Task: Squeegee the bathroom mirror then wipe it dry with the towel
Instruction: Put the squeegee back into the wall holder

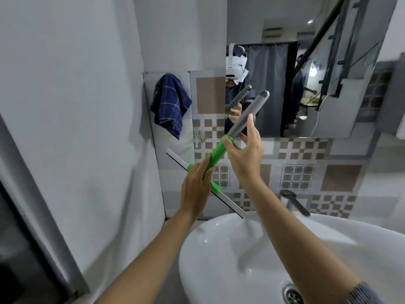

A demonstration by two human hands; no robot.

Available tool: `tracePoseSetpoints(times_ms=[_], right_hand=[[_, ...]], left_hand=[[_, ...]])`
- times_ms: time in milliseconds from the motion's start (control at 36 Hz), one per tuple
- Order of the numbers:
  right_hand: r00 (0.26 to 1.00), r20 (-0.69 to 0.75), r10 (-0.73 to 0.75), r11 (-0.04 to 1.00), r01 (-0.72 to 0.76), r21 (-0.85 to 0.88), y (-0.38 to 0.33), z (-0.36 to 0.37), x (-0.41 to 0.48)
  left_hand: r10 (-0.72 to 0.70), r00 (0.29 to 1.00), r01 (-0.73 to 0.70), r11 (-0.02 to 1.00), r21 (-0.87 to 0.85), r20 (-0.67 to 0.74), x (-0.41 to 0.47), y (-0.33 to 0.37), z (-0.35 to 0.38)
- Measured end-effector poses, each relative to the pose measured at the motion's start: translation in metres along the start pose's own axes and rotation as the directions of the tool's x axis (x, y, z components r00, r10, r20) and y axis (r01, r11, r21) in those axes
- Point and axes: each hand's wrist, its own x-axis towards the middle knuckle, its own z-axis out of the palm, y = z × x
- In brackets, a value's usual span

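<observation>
The squeegee (217, 153) has a green neck, a grey handle pointing up right and a long blade slanting down toward the basin. My left hand (196, 187) is closed around the green neck just above the blade. My right hand (245, 148) touches the handle where green meets grey, thumb and fingers loosely spread around it. The mirror (306, 69) hangs on the wall behind the handle's tip and reflects me and the handle. A dark blue checked towel (169, 103) hangs on the wall left of the mirror.
A white basin (219, 260) sits below my arms with its drain (292, 295) at the bottom right. A tap with a dark lever (293, 201) stands at the basin's back. Patterned tiles cover the wall under the mirror. A plain white wall fills the left.
</observation>
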Motion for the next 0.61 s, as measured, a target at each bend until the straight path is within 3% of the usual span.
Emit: tracePoseSetpoints(times_ms=[167, 417, 611], right_hand=[[0.995, 0.057, 0.086, 0.992, -0.091, 0.089, 0.013, 0.024, -0.003], [0.978, 0.201, 0.050, 0.997, -0.062, 0.051, 0.048, 0.060, -0.018], [0.951, 0.303, 0.067, 0.996, -0.083, 0.040, 0.076, 0.087, -0.023]], left_hand=[[-0.086, 0.996, 0.084, 0.995, 0.058, 0.025, -0.011, -0.019, -0.008], [-0.202, 0.955, 0.224, 0.971, -0.084, 0.216, -0.024, -0.066, -0.017], [-0.308, 0.916, 0.359, 0.916, -0.180, 0.259, -0.037, -0.095, -0.008]])
